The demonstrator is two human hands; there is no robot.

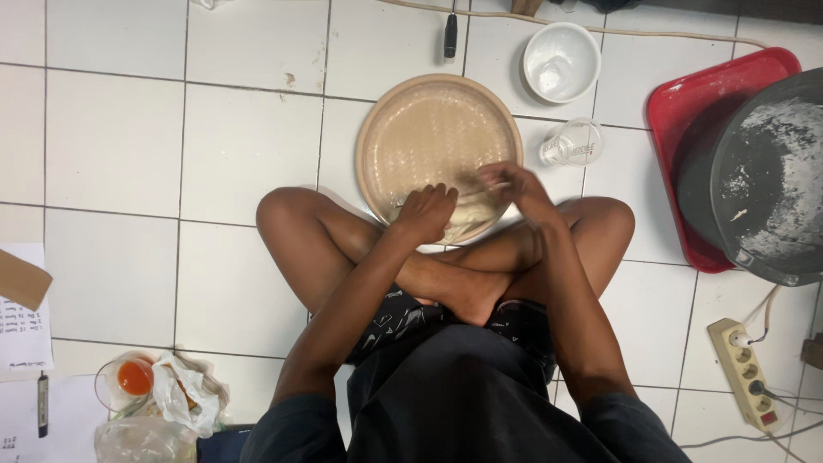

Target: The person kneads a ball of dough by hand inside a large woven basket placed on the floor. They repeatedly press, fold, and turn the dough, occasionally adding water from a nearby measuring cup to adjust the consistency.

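Dough [467, 210], pale, soft, in round tray [377, 120]

The white tiled floor [120, 154] carries a round tan tray [439, 94]. Beyond the tray: a white bowl [561, 62]. Beside its right edge: a clear glass [576, 143]. Farther right: a red tray [686, 111]. A power strip [744, 373] lies well nearer right.

- Dark short-sleeved shirt [463, 403], plain, sleeves ending above the elbows.
- Black shorts [403, 319] with small white angular marks.
- Forearms, legs and feet bare.
- No rings, watch or gloves on either hand.
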